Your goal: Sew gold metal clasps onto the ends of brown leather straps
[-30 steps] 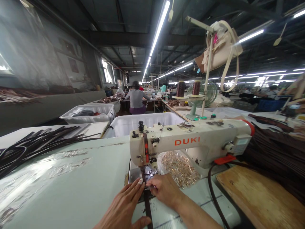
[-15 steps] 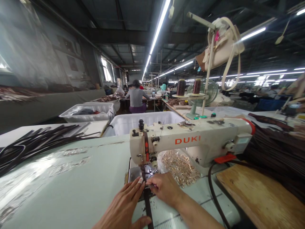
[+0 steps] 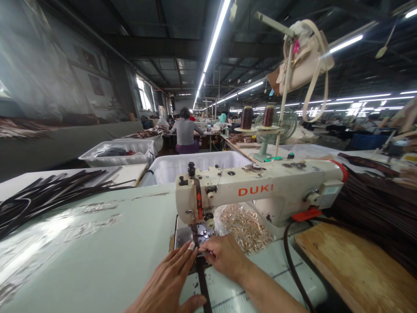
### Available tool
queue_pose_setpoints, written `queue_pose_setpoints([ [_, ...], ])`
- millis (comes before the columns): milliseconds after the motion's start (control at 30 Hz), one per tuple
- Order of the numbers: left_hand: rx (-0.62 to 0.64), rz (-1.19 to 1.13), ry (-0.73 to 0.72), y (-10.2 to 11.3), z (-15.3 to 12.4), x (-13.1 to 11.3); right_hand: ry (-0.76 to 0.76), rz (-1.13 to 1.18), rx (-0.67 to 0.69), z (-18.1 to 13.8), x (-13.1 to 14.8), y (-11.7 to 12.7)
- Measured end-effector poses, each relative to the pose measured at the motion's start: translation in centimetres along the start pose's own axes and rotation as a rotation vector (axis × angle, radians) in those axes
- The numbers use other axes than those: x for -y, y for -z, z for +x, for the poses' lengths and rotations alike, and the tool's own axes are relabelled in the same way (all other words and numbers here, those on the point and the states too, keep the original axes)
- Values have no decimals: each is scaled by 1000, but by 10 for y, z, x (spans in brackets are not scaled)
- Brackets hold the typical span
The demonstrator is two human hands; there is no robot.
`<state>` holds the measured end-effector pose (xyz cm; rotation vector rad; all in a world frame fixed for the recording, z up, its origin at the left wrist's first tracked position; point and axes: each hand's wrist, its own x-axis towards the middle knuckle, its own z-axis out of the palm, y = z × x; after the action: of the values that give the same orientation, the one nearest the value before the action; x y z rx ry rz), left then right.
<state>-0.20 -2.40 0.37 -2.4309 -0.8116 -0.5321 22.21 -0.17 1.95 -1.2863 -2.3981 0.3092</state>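
Observation:
A narrow dark brown strap [image 3: 202,278] runs lengthwise over the bed of the sewing machine [image 3: 224,184] and passes under its needle area. My left hand [image 3: 174,271] lies flat along the left of the strap, fingers stretched toward the presser foot, thumb near the strap's lower part. White tape wraps one of its fingertips. Right of the strap, my right hand [image 3: 226,256] is closed, its fingertips pinched close to the strap's edge just before the foot. A small dark bit shows at those fingers, too small to name. The needle point is hidden.
A clear bag of gold metal clasps [image 3: 244,226] lies behind the machine's arm. Dark straps [image 3: 48,195] are heaped at left; more dark strips [image 3: 374,213] lie at right by a wooden board [image 3: 358,265]. A white bin [image 3: 202,161] stands behind; a person [image 3: 186,134] sits farther off.
The whole view has shifted very slightly. Both hands keep nearly the same place and shape beside the strap.

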Motion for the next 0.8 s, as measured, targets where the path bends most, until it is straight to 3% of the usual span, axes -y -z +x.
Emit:
queue_pose_setpoints([
  [400, 14, -19, 15, 16, 10, -4, 2, 21, -13, -1, -2, -3],
  [800, 34, 60, -24, 16, 10, -3, 9, 39, -33, 0, -2, -4],
])
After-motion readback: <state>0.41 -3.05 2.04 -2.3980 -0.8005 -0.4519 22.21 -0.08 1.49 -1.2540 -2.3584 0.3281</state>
